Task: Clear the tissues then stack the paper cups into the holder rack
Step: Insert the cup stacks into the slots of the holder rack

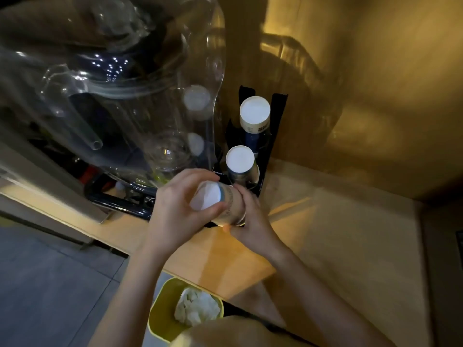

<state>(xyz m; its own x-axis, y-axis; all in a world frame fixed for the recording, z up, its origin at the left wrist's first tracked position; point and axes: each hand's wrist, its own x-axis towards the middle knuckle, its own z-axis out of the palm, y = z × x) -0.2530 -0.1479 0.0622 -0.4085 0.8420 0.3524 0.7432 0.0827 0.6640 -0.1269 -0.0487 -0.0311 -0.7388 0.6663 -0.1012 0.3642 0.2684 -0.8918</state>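
Head view: the big clear glass dispenser (120, 96) fills ten o'clock, the wooden counter (325, 221) runs off toward four, and the black holder rack (273, 136) stands at centre with two upturned cup stacks (255, 111) in it — the nearer one (240, 158) just above the hands. At six, one yellow bin (160, 311) holds the crumpled tissues (198, 308), so that part looks done. The left hand (175, 209) and right hand (253, 219) are both wrapped round one sideways paper cup stack (225, 204). Tilted this way, the sleeves could slide apart — or catch the rack's edge.
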